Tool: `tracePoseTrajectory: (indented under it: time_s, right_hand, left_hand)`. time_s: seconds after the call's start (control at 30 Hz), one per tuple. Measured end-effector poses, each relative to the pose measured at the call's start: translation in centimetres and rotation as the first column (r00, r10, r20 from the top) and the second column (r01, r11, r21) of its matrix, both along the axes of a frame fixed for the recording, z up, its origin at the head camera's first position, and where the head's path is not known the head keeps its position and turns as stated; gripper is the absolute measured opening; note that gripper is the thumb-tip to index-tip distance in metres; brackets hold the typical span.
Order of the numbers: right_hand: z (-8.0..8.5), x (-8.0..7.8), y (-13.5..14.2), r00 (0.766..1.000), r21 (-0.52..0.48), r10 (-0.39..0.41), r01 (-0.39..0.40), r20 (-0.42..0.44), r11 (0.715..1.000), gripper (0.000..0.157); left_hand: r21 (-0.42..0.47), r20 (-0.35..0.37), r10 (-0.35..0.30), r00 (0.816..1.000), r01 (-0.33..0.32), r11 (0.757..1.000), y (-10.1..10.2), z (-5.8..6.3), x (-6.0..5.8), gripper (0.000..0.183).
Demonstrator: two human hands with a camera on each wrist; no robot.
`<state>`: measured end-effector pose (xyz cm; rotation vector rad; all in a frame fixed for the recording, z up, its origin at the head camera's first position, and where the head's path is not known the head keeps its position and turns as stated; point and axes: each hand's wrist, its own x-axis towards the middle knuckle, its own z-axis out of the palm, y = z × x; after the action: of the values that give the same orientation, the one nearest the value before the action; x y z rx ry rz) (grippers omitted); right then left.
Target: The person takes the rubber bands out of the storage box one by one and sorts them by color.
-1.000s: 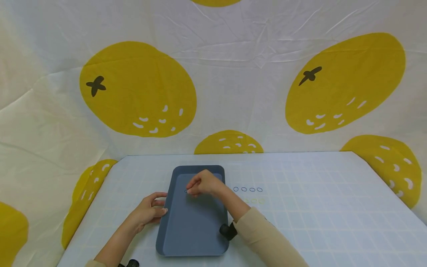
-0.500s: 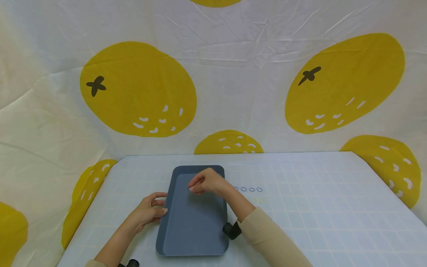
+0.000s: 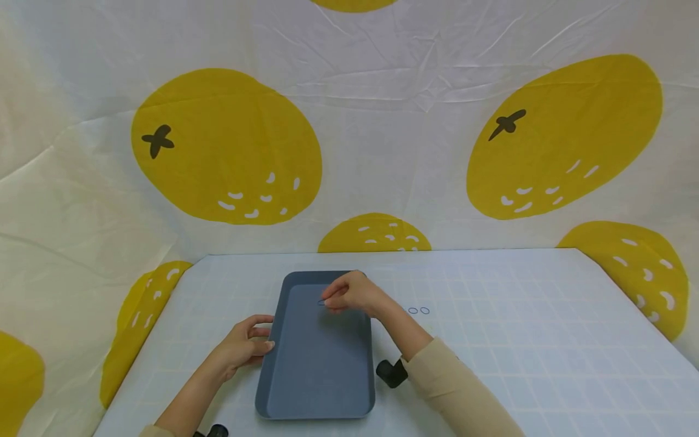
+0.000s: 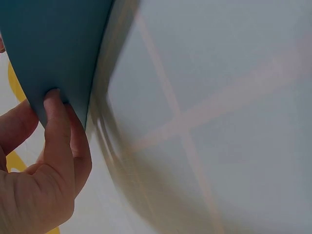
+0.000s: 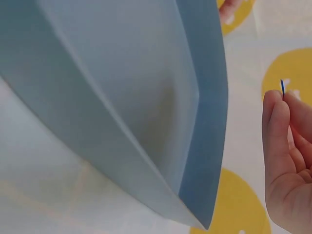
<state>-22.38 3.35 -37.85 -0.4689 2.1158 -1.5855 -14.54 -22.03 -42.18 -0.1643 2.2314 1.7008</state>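
A grey-blue rectangular tray (image 3: 314, 364) lies on the table. My left hand (image 3: 246, 343) grips its left rim, and in the left wrist view the fingers (image 4: 57, 122) press against the tray's outer wall. Over the far part of the tray, my right hand (image 3: 352, 292) pinches a small thin blue ring (image 3: 321, 302) between thumb and fingertips. From the right wrist, that ring shows edge-on as a short blue line (image 5: 282, 87) above the fingertips.
Two thin dark blue rings (image 3: 413, 310) show on the table just right of my right forearm. The table has a pale checked cover (image 3: 524, 328). Behind it hangs a white cloth (image 3: 393, 164) printed with yellow fruit.
My right hand has moved right and toward the far end of the tray, carrying the ring. Its forearm now covers more table rings, including yellow ones. Left hand and tray have stayed put.
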Motion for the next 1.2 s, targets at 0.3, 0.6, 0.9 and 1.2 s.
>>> tracePoseTrajectory:
  time_s: [0.3, 0.6, 0.9, 1.2]
  right_hand:
    - [0.2, -0.2, 0.8, 1.0, 0.008, -0.001, 0.001, -0.005, 1.0, 0.015]
    - [0.5, -0.6, 2.5, 1.0, 0.016, -0.021, 0.021, 0.006, 1.0, 0.017]
    - [0.1, -0.9, 5.3, 0.999, 0.019, -0.033, 0.033, -0.004, 0.999, 0.02]
    - [0.6, -0.8, 7.4, 0.998, 0.024, -0.056, 0.056, -0.021, 0.998, 0.02]
  left_hand:
    - [0.012, 0.0, -0.008, 1.0, 0.008, 1.0, -0.2, 0.0, 0.0, 0.057]
    - [-0.004, 0.004, -0.005, 1.0, 0.005, 1.0, -0.3, 0.0, 0.0, 0.057]
    - [0.009, 0.01, 0.017, 1.0, -0.017, 1.0, -0.2, -0.2, -0.1, 0.056]
    - [0.005, 0.006, 0.025, 1.0, -0.025, 1.0, -0.1, -0.2, 0.0, 0.054]
